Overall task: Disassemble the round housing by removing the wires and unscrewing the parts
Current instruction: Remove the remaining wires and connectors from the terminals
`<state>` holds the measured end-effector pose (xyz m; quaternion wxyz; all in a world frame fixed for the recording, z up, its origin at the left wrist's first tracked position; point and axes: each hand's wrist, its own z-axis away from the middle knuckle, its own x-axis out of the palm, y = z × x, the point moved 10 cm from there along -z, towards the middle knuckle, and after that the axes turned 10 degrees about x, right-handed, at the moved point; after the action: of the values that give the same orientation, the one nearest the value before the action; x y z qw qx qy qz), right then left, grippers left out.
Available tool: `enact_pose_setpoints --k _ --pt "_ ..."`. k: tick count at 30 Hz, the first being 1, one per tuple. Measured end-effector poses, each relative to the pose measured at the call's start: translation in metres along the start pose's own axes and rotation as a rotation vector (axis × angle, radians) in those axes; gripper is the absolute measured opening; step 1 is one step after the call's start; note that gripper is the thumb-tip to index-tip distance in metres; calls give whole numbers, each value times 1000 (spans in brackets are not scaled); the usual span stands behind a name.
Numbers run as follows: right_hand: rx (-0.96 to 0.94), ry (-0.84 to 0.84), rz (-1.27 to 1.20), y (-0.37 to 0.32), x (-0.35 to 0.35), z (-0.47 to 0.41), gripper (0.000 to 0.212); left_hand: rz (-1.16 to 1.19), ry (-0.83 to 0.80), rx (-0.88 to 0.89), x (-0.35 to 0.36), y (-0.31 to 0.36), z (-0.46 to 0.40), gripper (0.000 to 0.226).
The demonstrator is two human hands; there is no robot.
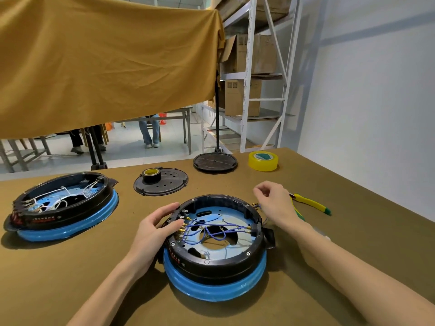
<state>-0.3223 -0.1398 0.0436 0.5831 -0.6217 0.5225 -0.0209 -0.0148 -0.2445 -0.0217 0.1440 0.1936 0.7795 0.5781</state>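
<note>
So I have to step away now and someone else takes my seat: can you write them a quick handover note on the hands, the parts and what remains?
Left hand rests open on the left rim of the near round housing, steadying it.
Right hand hovers beyond the right rim, fingers curled; I cannot tell whether it pinches anything.
Done: black cover plate is off, lying behind with a tape roll on it; a few loose wires lie beside the housing.
Left: blue wires inside are mostly still connected; rim screws still in.
Yellow-handled tool lies at right. Second housing at left still holds white wires.

Tape roll behind housing; pliers right.
</note>
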Motion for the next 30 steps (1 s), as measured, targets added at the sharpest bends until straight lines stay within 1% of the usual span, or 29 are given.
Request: enact_pose_setpoints --k 3,6,9,11,14,19,22,26,30 --pt "-176 -161 -37 -52 17 29 11 -8 -49 17 14 3 4 45" --pt "-274 -343 -41 -85 39 58 13 -19 -74 52 32 4 10 36" --pt "-303 -569 104 -96 69 83 20 -40 -61 107 39 6 13 28" --pt "-316 -669 195 -96 81 96 27 -51 -79 106 42 4 12 27" --pt "-297 -710 204 -97 83 103 28 -55 -96 92 41 -1 11 27" --pt "-331 -759 221 -100 91 110 14 -60 -92 99 40 -5 14 35" --pt "-366 -735 227 -102 91 115 11 -48 -100 87 42 -5 16 36" --pt "-368 -704 146 -101 85 121 15 -57 -99 95 42 -1 20 36" --pt "-413 -633 140 -104 78 124 14 -94 -58 136 40 6 30 35"
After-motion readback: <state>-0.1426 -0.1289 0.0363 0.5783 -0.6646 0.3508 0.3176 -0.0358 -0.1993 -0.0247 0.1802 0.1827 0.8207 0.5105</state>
